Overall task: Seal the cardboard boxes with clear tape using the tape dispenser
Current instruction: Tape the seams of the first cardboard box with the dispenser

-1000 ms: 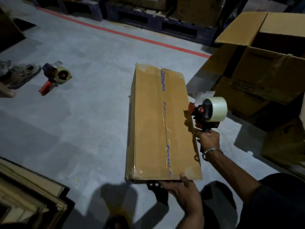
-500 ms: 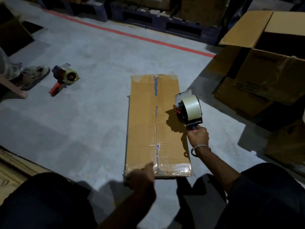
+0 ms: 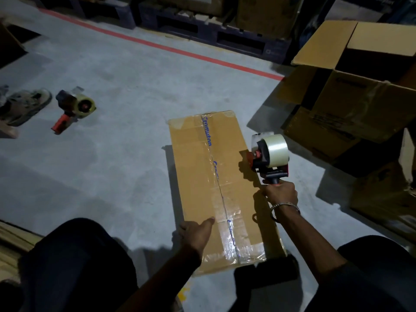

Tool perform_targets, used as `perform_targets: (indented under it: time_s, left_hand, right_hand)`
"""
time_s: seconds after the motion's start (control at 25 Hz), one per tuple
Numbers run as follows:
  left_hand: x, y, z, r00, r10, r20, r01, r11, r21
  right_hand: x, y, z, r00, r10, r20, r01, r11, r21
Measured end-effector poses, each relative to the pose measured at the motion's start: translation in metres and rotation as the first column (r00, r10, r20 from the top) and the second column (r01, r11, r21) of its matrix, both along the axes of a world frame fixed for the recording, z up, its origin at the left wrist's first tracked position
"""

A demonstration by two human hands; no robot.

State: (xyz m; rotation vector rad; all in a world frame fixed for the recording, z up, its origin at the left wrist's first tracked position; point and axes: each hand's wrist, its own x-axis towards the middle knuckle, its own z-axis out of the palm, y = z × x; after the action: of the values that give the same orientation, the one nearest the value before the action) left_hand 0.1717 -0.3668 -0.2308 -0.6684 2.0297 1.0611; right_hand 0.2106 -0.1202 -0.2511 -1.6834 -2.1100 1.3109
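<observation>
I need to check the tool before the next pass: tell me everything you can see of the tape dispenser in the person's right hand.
The tape dispenser has a black and red frame, seemingly plastic, carrying a fat roll of clear tape. The right hand grips its handle from below, holding it upright in the air over the right edge of the long cardboard box. A loose tape end seems to stick up at its top. It does not appear to touch the box.

Grey concrete floor (image 3: 112,165), crossed at the far side by a red painted line (image 3: 171,49). Beyond the line, dark blue pallets (image 3: 216,34) under stacked goods. At far left, a worn shoe (image 3: 24,105). At near left, stacked wooden boards (image 3: 13,238).
</observation>
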Motion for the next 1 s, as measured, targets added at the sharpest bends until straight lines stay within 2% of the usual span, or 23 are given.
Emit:
perform_targets:
  time_s: [0.08, 0.16, 0.2, 0.28, 0.32, 0.36, 0.4, 0.44, 0.48, 0.52, 0.56, 0.64, 0.72, 0.88, 1.0]
  left_hand:
    - [0.018, -0.004, 0.014, 0.998, -0.013, 0.065, 0.010, 0.999, 0.036]
    - [0.026, -0.007, 0.031, 0.998, -0.026, 0.055, 0.026, 1.000, 0.013]
    - [0.020, -0.008, 0.040, 0.999, -0.049, -0.002, 0.049, 0.999, -0.018]
    - [-0.011, 0.000, 0.043, 0.969, -0.118, -0.218, 0.107, 0.992, -0.064]
    - [-0.031, 0.008, 0.042, 0.937, -0.145, -0.318, 0.141, 0.989, -0.035]
    - [-0.054, 0.019, 0.042, 0.923, -0.153, -0.352, 0.180, 0.983, 0.046]
    - [-0.075, 0.031, 0.042, 0.935, -0.167, -0.314, 0.228, 0.958, 0.171]
    - [-0.091, 0.044, 0.046, 0.970, -0.177, -0.168, 0.226, 0.908, 0.352]
    - [-0.104, 0.058, 0.054, 0.981, -0.190, 0.038, 0.139, 0.826, 0.546]
    - [-0.113, 0.070, 0.064, 0.949, -0.226, 0.221, 0.013, 0.726, 0.687]
    - [-0.118, 0.080, 0.077, 0.903, -0.285, 0.323, -0.081, 0.623, 0.778]
    - [-0.124, 0.092, 0.096, 0.850, -0.380, 0.364, -0.151, 0.486, 0.861]
    - [-0.133, 0.100, 0.099, 0.835, -0.403, 0.375, -0.191, 0.427, 0.884]
    - [-0.142, 0.096, 0.087, 0.835, -0.411, 0.365, -0.155, 0.462, 0.874]
    - [-0.147, 0.088, 0.078, 0.874, -0.329, 0.357, -0.186, 0.452, 0.872]
  right_hand:
    - [0.022, -0.006, 0.002, 0.998, -0.066, -0.019, 0.063, 0.993, -0.102]
    - [0.035, -0.011, 0.009, 0.988, -0.148, -0.046, 0.139, 0.977, -0.163]
    - [0.036, -0.013, 0.017, 0.981, -0.185, -0.067, 0.170, 0.969, -0.178]
    - [0.029, -0.016, 0.039, 0.965, -0.235, -0.113, 0.205, 0.952, -0.229]
    - [0.023, -0.017, 0.053, 0.958, -0.248, -0.145, 0.199, 0.937, -0.287]
    - [0.016, -0.018, 0.070, 0.955, -0.241, -0.175, 0.165, 0.916, -0.365]
    - [0.008, -0.021, 0.091, 0.959, -0.207, -0.193, 0.100, 0.886, -0.453]
    - [0.000, -0.025, 0.111, 0.965, -0.155, -0.210, 0.020, 0.846, -0.533]
    - [-0.009, -0.028, 0.128, 0.963, -0.124, -0.240, -0.046, 0.799, -0.599]
    - [-0.018, -0.029, 0.142, 0.955, -0.116, -0.274, -0.096, 0.753, -0.651]
    - [-0.025, -0.030, 0.155, 0.947, -0.112, -0.300, -0.134, 0.714, -0.687]
    - [-0.036, -0.034, 0.181, 0.947, -0.059, -0.315, -0.187, 0.695, -0.694]
    - [-0.043, -0.036, 0.201, 0.955, 0.030, -0.296, -0.225, 0.725, -0.651]
    - [-0.046, -0.033, 0.219, 0.962, 0.104, -0.251, -0.240, 0.757, -0.607]
    - [-0.039, -0.023, 0.217, 0.964, 0.132, -0.229, -0.246, 0.764, -0.597]
